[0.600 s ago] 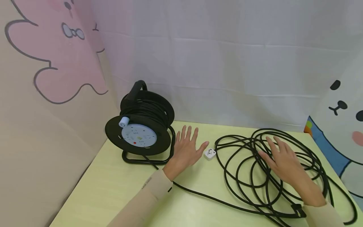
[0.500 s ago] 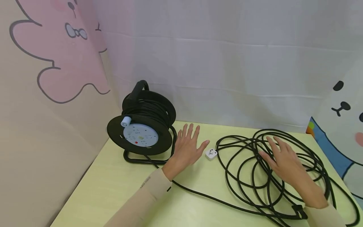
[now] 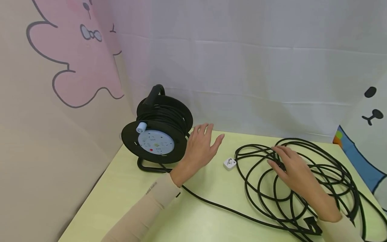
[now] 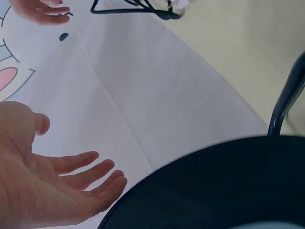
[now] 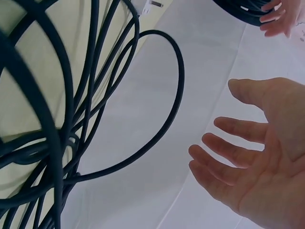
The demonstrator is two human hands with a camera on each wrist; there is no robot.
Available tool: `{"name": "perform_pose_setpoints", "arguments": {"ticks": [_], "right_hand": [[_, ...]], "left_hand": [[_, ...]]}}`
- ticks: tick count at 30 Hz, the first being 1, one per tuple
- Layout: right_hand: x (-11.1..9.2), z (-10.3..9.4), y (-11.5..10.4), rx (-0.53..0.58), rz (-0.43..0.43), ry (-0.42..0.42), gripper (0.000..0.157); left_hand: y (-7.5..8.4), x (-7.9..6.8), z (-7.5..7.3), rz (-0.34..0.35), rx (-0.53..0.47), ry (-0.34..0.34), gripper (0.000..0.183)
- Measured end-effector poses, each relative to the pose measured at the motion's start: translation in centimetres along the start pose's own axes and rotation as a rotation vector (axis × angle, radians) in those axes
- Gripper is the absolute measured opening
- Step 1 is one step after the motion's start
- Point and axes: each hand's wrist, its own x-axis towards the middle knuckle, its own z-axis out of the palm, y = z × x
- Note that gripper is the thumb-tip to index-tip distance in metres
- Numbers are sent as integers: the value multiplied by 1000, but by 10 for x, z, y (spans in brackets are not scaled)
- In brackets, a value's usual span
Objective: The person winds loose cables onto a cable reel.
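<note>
A black cable reel (image 3: 158, 148) with a pale socket disc and a small crank knob stands at the left of the table in the head view. My left hand (image 3: 198, 146) is just right of it, fingers spread and holding nothing; in the left wrist view the fingertips appear beside the reel's dark rim (image 4: 200, 191). Over the loosely coiled black cable (image 3: 263, 198) on the right is my right hand (image 3: 294, 169), its fingers relaxed and holding nothing. Between the hands lies a white plug (image 3: 229, 163), prongs up, at the edge of the coils.
One cable run crosses the table front from the reel to the loose coils, near a black clip-like piece (image 3: 312, 224). Behind the yellow-green table (image 3: 193, 218) hangs a white curtain (image 3: 226, 77). Cartoon-printed walls (image 3: 90, 74) stand at both sides.
The head view has turned slightly left, so the scene sits further right. Both hands have lifted a little, and the left one is nearer the reel. Reel, plug and cable stay put.
</note>
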Motion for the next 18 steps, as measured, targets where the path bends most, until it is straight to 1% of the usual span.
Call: {"name": "perform_pose_setpoints", "arguments": {"ticks": [5, 8, 12, 15, 18], "right_hand": [[6, 5, -12, 21, -30, -2, 44], [9, 9, -19, 33, -29, -11, 44], [12, 12, -29, 49, -28, -35, 43], [13, 15, -36, 53, -50, -50, 40], [14, 18, -43, 58, -48, -84, 37]], "left_hand": [[-5, 5, -15, 49, -11, 113, 47], [-7, 8, -24, 82, -11, 170, 43], [-9, 11, -35, 99, -12, 210, 40], [-10, 12, -43, 95, -26, 234, 38], [-11, 14, -52, 91, -47, 264, 37]]}}
